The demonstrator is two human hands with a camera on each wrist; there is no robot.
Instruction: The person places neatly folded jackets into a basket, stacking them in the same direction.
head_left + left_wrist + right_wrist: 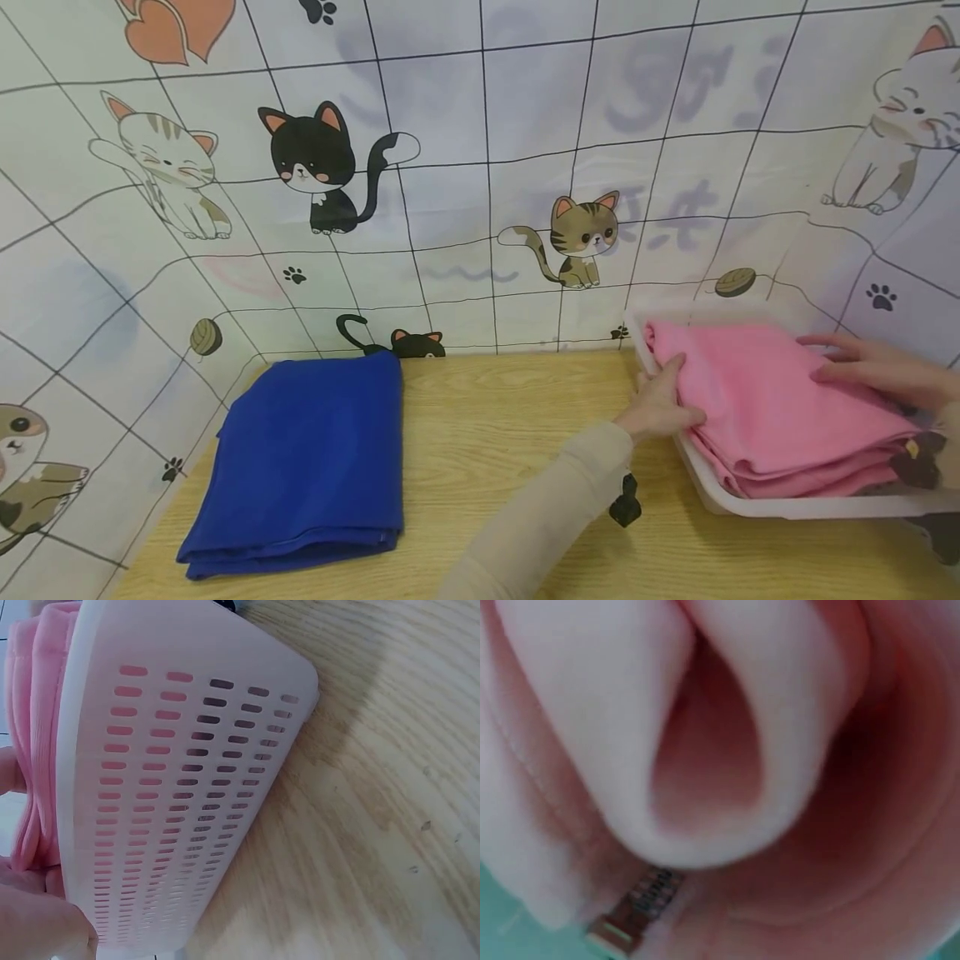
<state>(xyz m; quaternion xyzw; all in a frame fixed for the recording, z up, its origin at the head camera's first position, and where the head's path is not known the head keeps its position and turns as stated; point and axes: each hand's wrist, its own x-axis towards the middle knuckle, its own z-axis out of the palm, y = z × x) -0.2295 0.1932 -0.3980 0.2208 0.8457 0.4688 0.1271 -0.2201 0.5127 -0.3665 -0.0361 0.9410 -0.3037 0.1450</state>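
Observation:
A folded pink garment [765, 392] lies stacked in a white plastic basket [780, 507] at the right of the table. My left hand [660, 404] touches its left edge at the basket rim, thumb and forefinger spread. In the left wrist view, the left hand [41, 922] is beside the pink folds [37, 735]; most of its fingers are out of sight. On the garment's right side rests my right hand [881, 371], fingers extended. A zip [656, 892] and blurred pink fabric folds [705, 840] fill the right wrist view.
A folded blue cloth [300, 458] lies on the left of the wood-grain table [510, 442]. Behind and at both sides stand walls [450, 192] with a cat-and-grid print. The slotted basket wall [187, 780] rises beside the left hand.

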